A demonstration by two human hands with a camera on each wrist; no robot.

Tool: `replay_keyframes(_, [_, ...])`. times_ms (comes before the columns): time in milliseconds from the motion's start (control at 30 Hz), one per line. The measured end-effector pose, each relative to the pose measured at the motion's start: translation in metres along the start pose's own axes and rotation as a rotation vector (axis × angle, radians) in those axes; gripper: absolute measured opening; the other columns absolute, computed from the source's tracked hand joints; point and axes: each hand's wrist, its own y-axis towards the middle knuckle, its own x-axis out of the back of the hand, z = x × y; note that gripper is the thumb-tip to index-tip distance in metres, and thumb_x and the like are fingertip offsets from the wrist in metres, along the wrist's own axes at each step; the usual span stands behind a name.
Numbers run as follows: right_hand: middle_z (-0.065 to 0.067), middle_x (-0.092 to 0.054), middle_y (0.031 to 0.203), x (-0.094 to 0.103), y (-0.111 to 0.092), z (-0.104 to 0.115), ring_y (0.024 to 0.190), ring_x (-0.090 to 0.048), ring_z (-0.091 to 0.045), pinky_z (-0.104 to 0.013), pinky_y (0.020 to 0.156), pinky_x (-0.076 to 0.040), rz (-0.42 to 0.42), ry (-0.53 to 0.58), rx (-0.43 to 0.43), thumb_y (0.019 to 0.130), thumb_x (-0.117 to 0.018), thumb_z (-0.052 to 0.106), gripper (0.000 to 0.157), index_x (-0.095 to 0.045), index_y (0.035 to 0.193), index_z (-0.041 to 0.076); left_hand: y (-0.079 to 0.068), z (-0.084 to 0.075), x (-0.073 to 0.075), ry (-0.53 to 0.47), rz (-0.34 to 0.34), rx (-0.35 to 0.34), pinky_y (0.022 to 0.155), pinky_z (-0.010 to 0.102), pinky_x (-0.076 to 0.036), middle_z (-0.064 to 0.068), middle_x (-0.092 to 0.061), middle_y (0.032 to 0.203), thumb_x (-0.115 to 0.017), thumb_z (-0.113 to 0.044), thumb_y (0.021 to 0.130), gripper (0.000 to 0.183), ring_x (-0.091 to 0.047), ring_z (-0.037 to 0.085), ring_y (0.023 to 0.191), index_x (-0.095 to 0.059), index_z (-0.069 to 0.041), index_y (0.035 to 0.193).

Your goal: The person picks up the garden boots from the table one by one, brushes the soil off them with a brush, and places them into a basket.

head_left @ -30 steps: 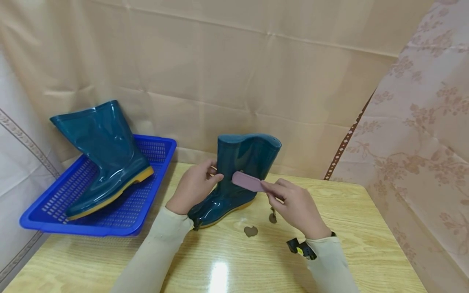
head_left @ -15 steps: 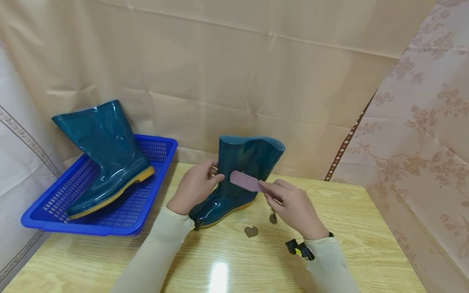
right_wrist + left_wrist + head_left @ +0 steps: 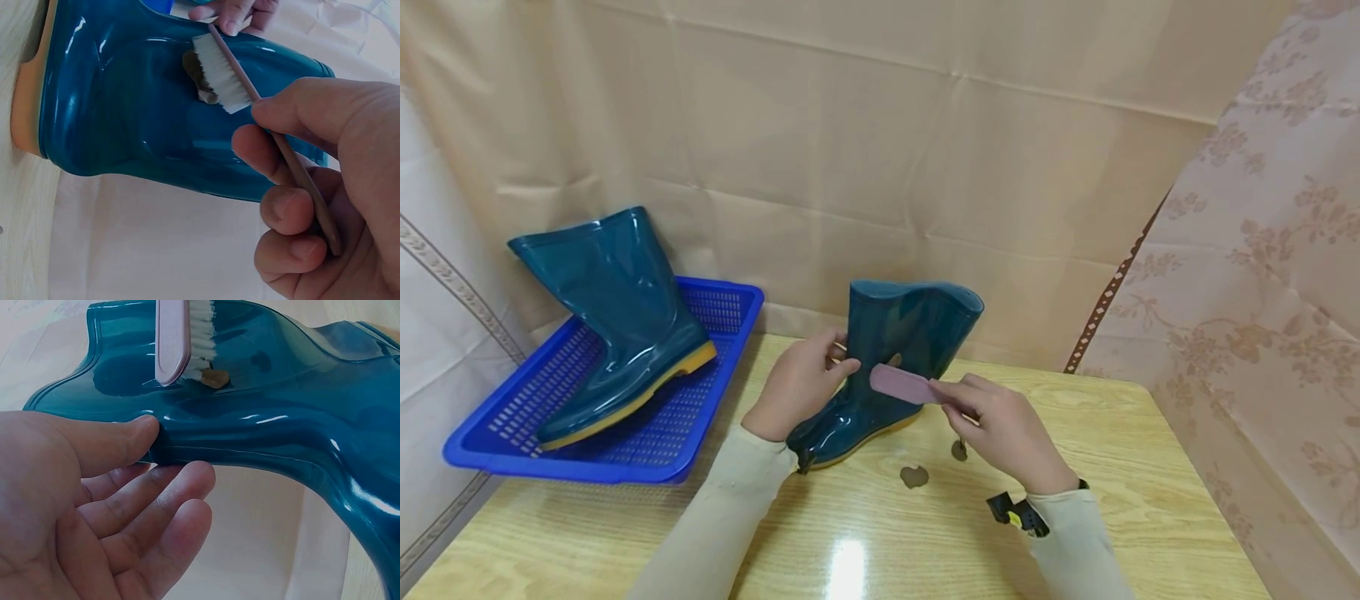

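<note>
A dark teal rain boot (image 3: 887,329) with a yellow sole stands upright on the table. My left hand (image 3: 805,379) holds the front edge of its shaft, thumb on the near side and fingers behind, as the left wrist view shows. Between thumb and fingers of my right hand (image 3: 1003,425) is the handle of a pink brush (image 3: 901,384). The brush's white bristles (image 3: 222,75) face the shaft, at a brown mud-like lump (image 3: 199,76) stuck there. In the left wrist view the brush tip lies beside this lump (image 3: 215,378).
At the left, a blue plastic basket (image 3: 700,433) holds a second teal boot (image 3: 625,283), leaning in it. Two brown clumps (image 3: 914,477) lie on the wooden table (image 3: 1075,450) in front of the upright boot. A beige curtain (image 3: 880,150) hangs behind.
The brush and right hand have shifted slightly down along the shaft, uncovering the brown lump above the brush head. The boot's top has tilted slightly right. My left hand keeps its hold.
</note>
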Motion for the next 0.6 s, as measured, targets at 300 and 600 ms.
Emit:
replay_keyframes(300, [0.017,-0.06,0.082,0.0092,-0.0017,-0.0033,0.057,-0.043,0.0,-0.021,0.05,-0.036,0.055,-0.004,-0.057,0.095,-0.074,0.012,0.029,-0.078,0.122,0.02,0.0004,-0.0005,-0.0003,0.006,-0.001,0.012,0.085,0.044,-0.06,0.007,-0.074,0.113,-0.071,-0.026,0.1,0.032,-0.069,0.023,0.096,-0.063,-0.011,0.128])
replay_keyframes(600, [0.016,-0.06,0.08,0.0095,-0.0023,-0.0046,0.057,-0.041,0.001,-0.021,0.05,-0.035,0.061,-0.001,-0.079,0.095,-0.073,0.012,0.028,-0.078,0.122,0.019,0.0011,0.0012,-0.001,0.007,-0.007,0.0,0.084,0.043,-0.06,0.006,-0.074,0.112,-0.071,-0.026,0.1,0.031,-0.069,0.023,0.096,-0.064,-0.012,0.127])
